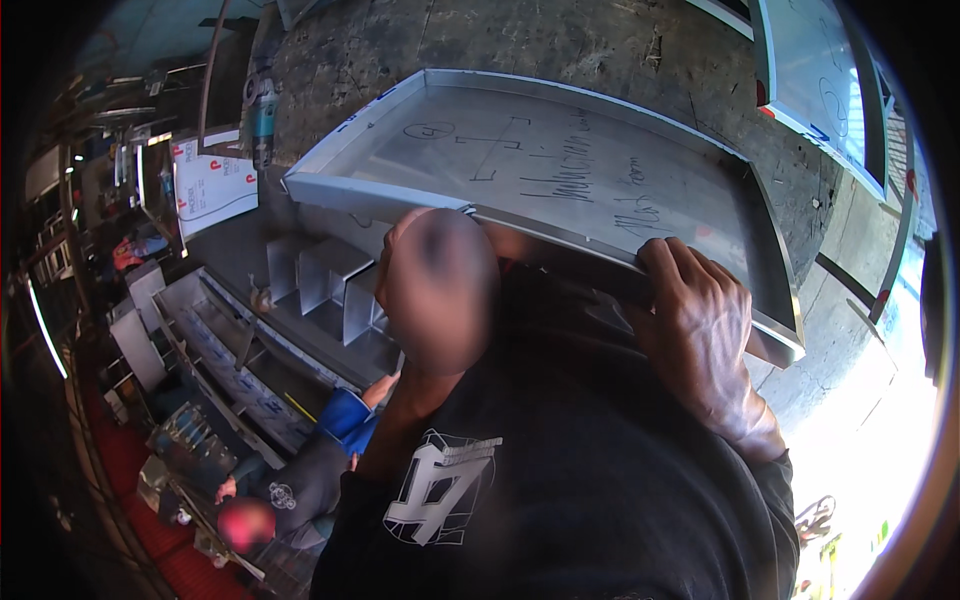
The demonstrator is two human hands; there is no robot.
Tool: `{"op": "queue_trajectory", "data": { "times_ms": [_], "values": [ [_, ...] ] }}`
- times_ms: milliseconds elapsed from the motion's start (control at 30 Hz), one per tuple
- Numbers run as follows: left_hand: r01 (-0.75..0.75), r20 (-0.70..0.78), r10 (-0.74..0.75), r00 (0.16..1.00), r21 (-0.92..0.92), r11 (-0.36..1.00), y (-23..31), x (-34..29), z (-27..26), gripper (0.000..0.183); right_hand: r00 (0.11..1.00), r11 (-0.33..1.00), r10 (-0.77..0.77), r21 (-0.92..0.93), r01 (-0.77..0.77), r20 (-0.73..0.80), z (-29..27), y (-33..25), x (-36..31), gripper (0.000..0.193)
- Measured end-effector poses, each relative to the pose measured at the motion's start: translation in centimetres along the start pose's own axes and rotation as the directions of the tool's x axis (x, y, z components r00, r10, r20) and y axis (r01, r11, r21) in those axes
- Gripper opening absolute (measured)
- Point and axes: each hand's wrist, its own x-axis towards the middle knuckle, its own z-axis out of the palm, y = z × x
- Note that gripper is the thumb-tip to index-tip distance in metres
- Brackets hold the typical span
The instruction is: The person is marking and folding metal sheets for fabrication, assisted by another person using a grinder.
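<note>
A wide, shallow sheet-metal tray (640,135) lies in front of me, with raised rims and hand-drawn marker lines on its grey inner face. My right hand (697,305) is closed over its near rim, toward the right end, fingers bent over the edge. My left hand (437,290) is at the same near rim, further left. A blurred patch covers most of that hand, so its fingers cannot be made out. My dark shirt fills the lower middle and hides part of the tray's near side.
A teal angle grinder (263,125) rests beyond the tray's left end, near a white sheet (215,190) with red print. Bent metal pieces (335,270) and a long metal channel (240,365) are at left. A co-worker in a red cap (246,525) is lower left. Another panel (825,80) stands upper right.
</note>
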Motion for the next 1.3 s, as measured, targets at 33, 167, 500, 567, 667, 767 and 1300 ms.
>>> {"op": "queue_trajectory", "data": {
  "times_ms": [33,167,500,567,667,767,1300],
  "values": [
    [0.001,-0.012,-0.001,1.0,-0.003,1.0,-0.1,-0.1,0.1,0.018,1.0,1.0,-0.004,-0.001,0.004,0.001,0.1,0.0,0.0,0.037],
    [-0.015,-0.055,0.018,0.998,0.045,0.999,0.0,-0.3,0.9,0.02,1.0,1.0,-0.008,-0.005,0.008,0.001,0.1,0.0,0.3,0.037],
    [-0.308,-0.015,0.319,0.948,0.223,0.925,-1.2,1.5,1.0,0.013,0.999,1.0,-0.027,-0.015,0.027,0.032,0.1,0.3,-0.4,0.043],
    [-0.33,-0.001,0.338,0.941,0.212,0.92,-1.3,2.1,0.4,0.013,0.999,0.999,-0.04,-0.016,0.041,0.022,0.0,0.3,-0.3,0.043],
    [-0.326,0.029,0.327,0.945,0.191,0.926,-1.2,2.6,0.5,0.009,0.999,0.999,-0.041,-0.019,0.041,0.012,0.0,0.2,-0.4,0.042],
    [-0.192,0.009,0.192,0.981,0.119,0.974,-0.9,2.4,0.7,0.012,0.999,0.999,-0.034,-0.012,0.034,0.003,0.1,0.1,-0.2,0.04],
    [-0.218,-0.044,0.233,0.971,0.221,0.951,-2.0,1.2,0.8,0.013,1.0,0.999,-0.018,-0.029,0.018,-0.002,1.0,-0.1,-0.8,0.035]
  ]
}}
